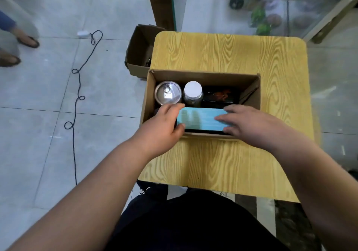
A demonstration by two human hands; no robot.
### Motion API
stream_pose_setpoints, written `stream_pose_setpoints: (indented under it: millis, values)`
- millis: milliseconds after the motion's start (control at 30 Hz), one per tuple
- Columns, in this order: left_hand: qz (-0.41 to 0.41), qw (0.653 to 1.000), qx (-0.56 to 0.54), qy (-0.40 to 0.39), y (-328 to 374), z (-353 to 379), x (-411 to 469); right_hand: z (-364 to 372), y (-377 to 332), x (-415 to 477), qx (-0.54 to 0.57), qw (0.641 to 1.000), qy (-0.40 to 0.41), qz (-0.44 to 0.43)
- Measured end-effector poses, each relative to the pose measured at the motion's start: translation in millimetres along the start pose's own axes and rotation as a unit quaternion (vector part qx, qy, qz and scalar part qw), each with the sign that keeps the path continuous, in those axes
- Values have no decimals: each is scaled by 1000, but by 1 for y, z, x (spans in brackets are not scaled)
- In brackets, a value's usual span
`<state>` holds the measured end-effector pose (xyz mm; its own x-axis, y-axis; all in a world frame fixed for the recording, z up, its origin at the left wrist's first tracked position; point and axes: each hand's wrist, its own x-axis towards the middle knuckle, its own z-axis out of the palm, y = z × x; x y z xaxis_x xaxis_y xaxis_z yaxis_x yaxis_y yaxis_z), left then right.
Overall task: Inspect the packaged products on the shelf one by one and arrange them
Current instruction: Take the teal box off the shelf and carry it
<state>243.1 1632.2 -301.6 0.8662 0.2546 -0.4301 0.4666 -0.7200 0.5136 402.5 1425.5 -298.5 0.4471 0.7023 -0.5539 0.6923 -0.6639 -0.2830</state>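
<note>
Left hand (164,122) and right hand (246,122) pinch the teal box's (199,119) ends.
Tight carton (203,74): lifting askew could snag it or knock the jar (192,91).

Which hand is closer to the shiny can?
Left. The left hand grips the blue box just in front of the can; the right hand holds its other end, farther off to the right.

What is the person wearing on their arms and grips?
Nothing at all. The left arm and right arm are bare, with no sleeves in view. The left grip and right grip have no gloves, and I see no rings, watch or bracelet. Only dark clothing shows on the body.
</note>
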Motion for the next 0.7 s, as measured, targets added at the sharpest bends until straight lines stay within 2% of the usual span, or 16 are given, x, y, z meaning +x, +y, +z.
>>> stream_pose_setpoints:
  millis: [233, 367, 700]
  values:
    - [45, 971, 223, -73, 15, 23, -3, 13, -3, -7, -18, 1000, -9, 3]
    - [38, 969, 235, -66, 18, 26, -1, 12, -13, -14, -48, 998, -33, -1]
    - [21, 971, 237, -28, 20, 31, -5, 9, -15, -17, -68, 997, -23, 3]
